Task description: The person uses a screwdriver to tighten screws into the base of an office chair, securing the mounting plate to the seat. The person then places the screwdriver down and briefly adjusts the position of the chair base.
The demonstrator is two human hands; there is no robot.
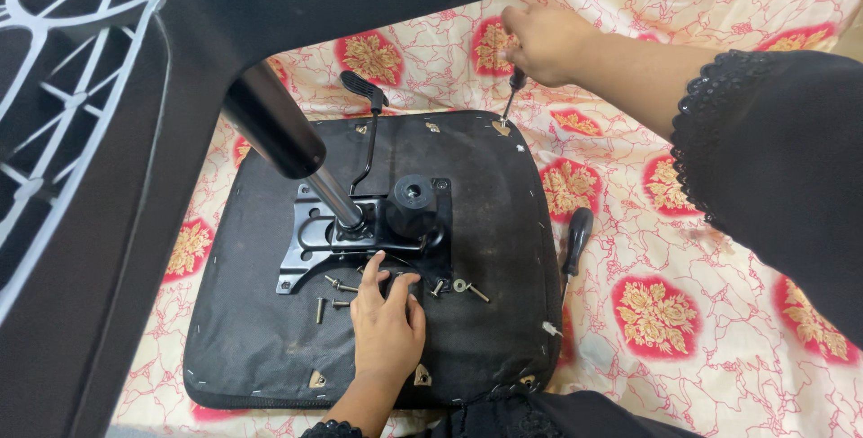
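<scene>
**Chair seat upside down, driver on far-right corner**

Right hand [544, 40] fisted tight around a screwdriver [512, 92], held near upright, tip down at the bracket on the far-right corner of the seat base [485, 330]. The seat base lies underside up on the floral sheet [719, 249], black fabric stapled along the edge.

Left hand [387, 326] flat on the seat near the front edge, fingers spread and loose, gripping nothing; fingertips touch the black mechanism plate [310, 240] at its near side. Loose bolts [337, 294] scattered on the fabric just beside that hand, both sides of it.

Gas-lift column [283, 132] rises from the plate toward the camera into the star base [81, 69], top left. Lever handle [364, 92] sticks out past the far edge. Second screwdriver [575, 240] lies on the sheet just off the seat's right edge.
</scene>
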